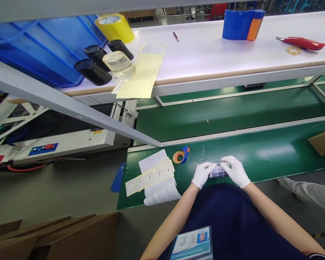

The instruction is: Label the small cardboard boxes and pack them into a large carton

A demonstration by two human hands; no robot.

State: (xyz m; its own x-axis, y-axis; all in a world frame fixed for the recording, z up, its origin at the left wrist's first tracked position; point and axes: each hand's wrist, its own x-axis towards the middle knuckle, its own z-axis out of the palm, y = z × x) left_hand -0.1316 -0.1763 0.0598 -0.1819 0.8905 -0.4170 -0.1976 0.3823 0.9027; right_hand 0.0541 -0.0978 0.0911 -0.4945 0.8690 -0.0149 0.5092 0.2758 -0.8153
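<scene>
Both my hands wear white gloves and meet over the green belt (260, 155) in front of me. My left hand (202, 174) and my right hand (236, 170) pinch the two ends of a small clear packet with dark printing (219, 170), held just above the belt's near edge. The fingers of both hands are closed on it. A small orange and blue tape dispenser (181, 155) lies on the belt to the left of my left hand. Further left lie yellow label strips (150, 177) on white paper sheets (161, 193).
A white shelf (219, 54) above holds yellow tape (115, 27), black and clear cylinders (103, 63), a yellow backing sheet (143, 72), a blue holder (242, 24), a red cutter (303, 43) and a blue bin (43, 47). A cardboard box (323, 141) is at right; another person's sleeve (308, 191) reaches in.
</scene>
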